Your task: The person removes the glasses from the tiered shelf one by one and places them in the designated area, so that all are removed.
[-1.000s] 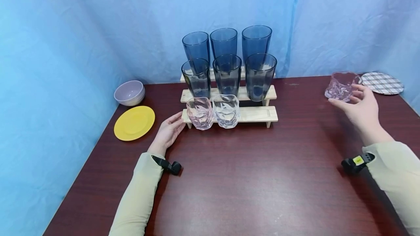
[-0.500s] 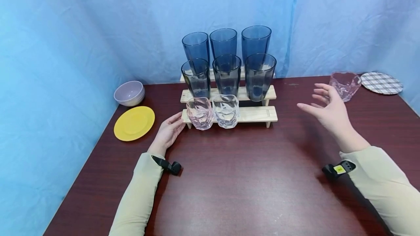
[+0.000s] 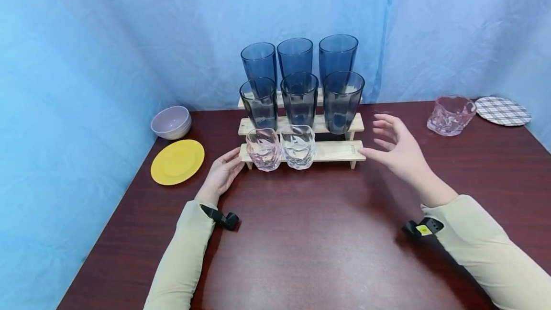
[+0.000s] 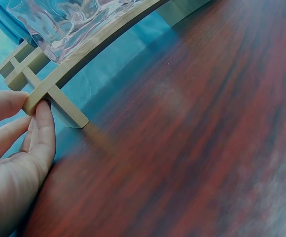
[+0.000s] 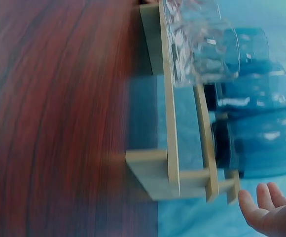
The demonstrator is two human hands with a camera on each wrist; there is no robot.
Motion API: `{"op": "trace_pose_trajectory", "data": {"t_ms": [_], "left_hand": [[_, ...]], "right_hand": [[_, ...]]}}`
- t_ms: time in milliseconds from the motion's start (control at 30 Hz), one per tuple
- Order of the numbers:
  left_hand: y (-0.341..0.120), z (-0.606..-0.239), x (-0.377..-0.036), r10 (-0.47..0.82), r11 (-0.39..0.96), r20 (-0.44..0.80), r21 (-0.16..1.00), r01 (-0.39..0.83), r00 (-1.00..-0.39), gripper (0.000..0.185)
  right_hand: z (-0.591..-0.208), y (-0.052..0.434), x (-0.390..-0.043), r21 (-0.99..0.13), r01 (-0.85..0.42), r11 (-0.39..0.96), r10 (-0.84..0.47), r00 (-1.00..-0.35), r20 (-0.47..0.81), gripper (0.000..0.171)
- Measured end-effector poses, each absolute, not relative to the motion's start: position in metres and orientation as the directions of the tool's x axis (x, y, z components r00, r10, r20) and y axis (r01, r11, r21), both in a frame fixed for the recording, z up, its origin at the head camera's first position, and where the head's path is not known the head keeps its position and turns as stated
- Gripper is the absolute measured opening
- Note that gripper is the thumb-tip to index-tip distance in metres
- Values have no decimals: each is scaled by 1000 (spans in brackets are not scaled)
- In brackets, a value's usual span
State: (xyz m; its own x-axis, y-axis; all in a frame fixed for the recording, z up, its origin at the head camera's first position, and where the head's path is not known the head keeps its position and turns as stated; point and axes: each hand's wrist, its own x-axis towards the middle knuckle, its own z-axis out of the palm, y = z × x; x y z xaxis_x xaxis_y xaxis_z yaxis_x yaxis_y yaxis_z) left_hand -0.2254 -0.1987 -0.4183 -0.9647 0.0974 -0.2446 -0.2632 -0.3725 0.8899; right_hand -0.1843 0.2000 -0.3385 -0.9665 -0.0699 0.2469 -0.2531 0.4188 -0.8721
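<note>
On the dark red table [image 3: 301, 233] stands a three-step wooden rack [image 3: 336, 150], and the left hand [image 3: 221, 173] rests against its left end, beside the pink glass [image 3: 263, 149] that sits on the lowest step next to a clear glass [image 3: 297, 146]. The head view shows only the back of that hand with its fingers stretched toward the wood; the left wrist view adds the detail that two straight fingertips [image 4: 43, 118] touch the end of the lowest slat [image 4: 39, 96], one above and one below its corner, without curling round it. The right hand [image 3: 398, 149] hovers in the air just off the rack's right end, fingers spread and relaxed, holding nothing. The right wrist view shows only its fingertips [image 5: 261, 207] at the edge of the picture, apart from the rack's end piece [image 5: 158, 173], with the clear glass [image 5: 197, 44] and the blurred blue tumblers [image 5: 251, 98] beyond. Only the head view takes in the rest: three grey tumblers [image 3: 299, 97] on the middle step, three taller blue ones on the top step, a second pink glass [image 3: 449, 115] standing well to the right near a checked plate [image 3: 502, 110], and a yellow plate [image 3: 177, 161] and lilac bowl [image 3: 170, 122] on the left.
</note>
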Motion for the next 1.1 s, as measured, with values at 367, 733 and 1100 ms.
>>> {"op": "trace_pose_trajectory", "data": {"t_ms": [367,733,1100], "left_hand": [[-199,-420,-226,97,-362,-243,895,-261,-965,51],[-199,-419,-225,95,-346,-252,899,-270,-963,52],[-198,-418,-224,103,-364,-245,893,-266,-964,52]], "right_hand": [[-340,159,-181,-896,-299,329,-239,-944,227,85],[-344,122,-185,-865,-358,350,-317,-915,250,88],[-349,101,-191,-820,-356,449,-271,-928,255,97]]}}
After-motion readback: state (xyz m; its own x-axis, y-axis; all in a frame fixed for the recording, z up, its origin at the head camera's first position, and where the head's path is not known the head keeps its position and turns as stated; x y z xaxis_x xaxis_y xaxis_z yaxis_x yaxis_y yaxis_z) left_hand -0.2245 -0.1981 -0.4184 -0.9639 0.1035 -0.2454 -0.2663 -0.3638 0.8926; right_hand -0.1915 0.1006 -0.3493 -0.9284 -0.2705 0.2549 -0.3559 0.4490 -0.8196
